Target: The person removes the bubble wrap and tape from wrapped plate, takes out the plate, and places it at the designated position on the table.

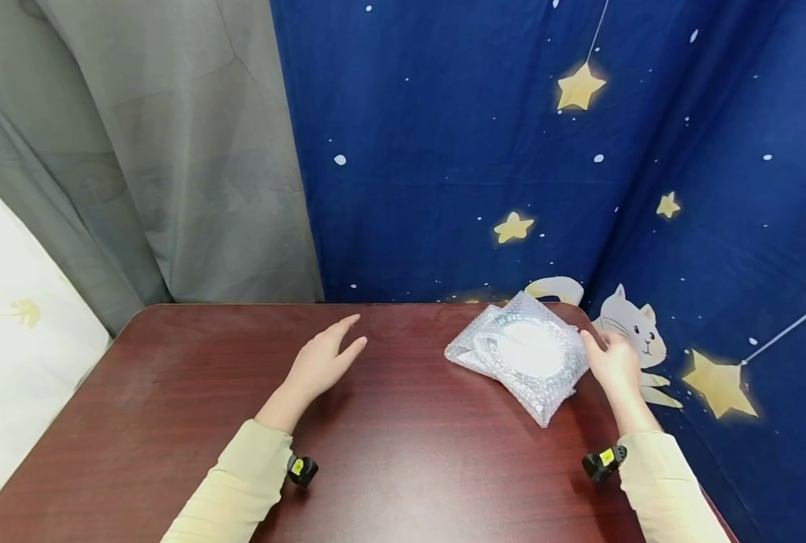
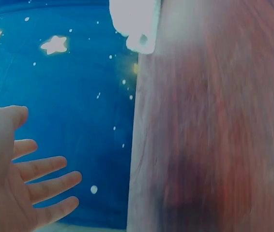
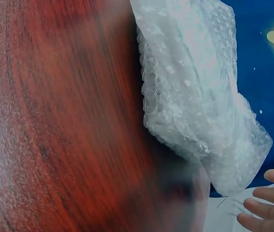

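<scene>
A clear bubble-wrap package (image 1: 534,354) lies at the table's far right corner, with a second layer of wrap showing under it on the left. Through the upper layer a bright round shape shows, ringed by faint print; its kind cannot be made out. Close by the package's right edge is my right hand (image 1: 613,362). In the right wrist view that hand (image 3: 270,198) has its fingers spread, a small gap from the bubble wrap (image 3: 195,96). My left hand (image 1: 323,362) hovers over the left-middle of the table, fingers extended and thumb apart, holding nothing (image 2: 25,179).
The dark red-brown wooden table (image 1: 403,452) has rounded far corners. Behind it hang a grey curtain (image 1: 219,151) and a blue star-print curtain (image 1: 443,113), which also runs along the right side. Each wrist wears a small black camera, the left one (image 1: 302,469) and the right one (image 1: 604,462).
</scene>
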A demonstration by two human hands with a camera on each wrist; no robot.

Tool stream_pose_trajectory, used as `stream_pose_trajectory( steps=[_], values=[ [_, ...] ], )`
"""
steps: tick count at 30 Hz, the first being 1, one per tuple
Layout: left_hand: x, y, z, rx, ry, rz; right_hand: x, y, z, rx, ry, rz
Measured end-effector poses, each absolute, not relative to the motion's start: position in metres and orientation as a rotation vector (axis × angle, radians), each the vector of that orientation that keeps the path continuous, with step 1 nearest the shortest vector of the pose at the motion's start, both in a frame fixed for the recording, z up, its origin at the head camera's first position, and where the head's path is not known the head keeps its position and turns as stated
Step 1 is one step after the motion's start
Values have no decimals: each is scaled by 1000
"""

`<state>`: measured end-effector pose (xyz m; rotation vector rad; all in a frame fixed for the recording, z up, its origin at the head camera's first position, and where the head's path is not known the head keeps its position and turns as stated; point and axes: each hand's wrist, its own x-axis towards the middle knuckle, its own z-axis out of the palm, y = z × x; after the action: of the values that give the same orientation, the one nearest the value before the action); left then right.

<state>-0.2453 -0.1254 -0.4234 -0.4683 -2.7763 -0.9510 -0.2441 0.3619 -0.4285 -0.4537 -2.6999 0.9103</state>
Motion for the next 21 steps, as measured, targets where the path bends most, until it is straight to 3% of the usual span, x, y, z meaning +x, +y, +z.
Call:
stream_pose_trajectory(
  steps=[21],
  values=[
    [-249, -66, -445, -403, -2679, -1275, -247, 367, -448, -732, -2480, 1286]
  ],
)
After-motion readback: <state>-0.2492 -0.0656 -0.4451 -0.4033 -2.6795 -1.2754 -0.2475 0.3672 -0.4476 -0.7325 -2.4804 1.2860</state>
